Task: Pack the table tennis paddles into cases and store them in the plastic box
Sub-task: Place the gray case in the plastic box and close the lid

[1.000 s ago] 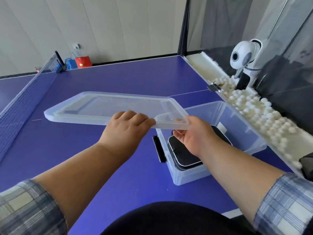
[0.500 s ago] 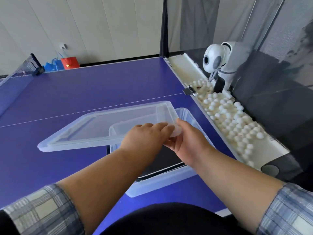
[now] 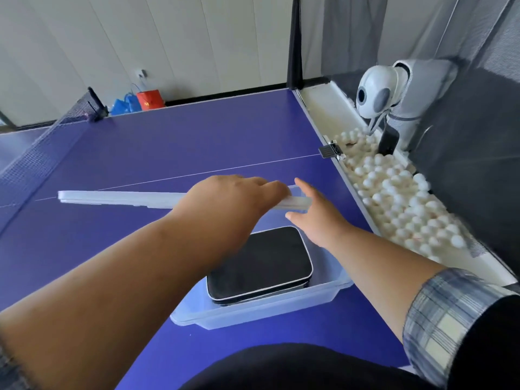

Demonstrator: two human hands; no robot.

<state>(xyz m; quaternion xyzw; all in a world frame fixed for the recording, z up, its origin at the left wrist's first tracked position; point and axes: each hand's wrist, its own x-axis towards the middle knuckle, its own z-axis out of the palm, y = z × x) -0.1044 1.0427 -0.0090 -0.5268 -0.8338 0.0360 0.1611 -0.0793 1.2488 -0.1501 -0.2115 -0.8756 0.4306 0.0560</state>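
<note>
Swung edge-on, the clear lid [image 3: 121,199] hangs over the blue table tennis table [image 3: 197,130]. Left hand [image 3: 233,198] and right hand [image 3: 318,218] clasp its right end.

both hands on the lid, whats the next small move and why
Probably shift the lid right until it sits square over the plastic box: left hand and right hand grip its right end, most of it hangs left of the box, and the black case already lies inside.
</note>
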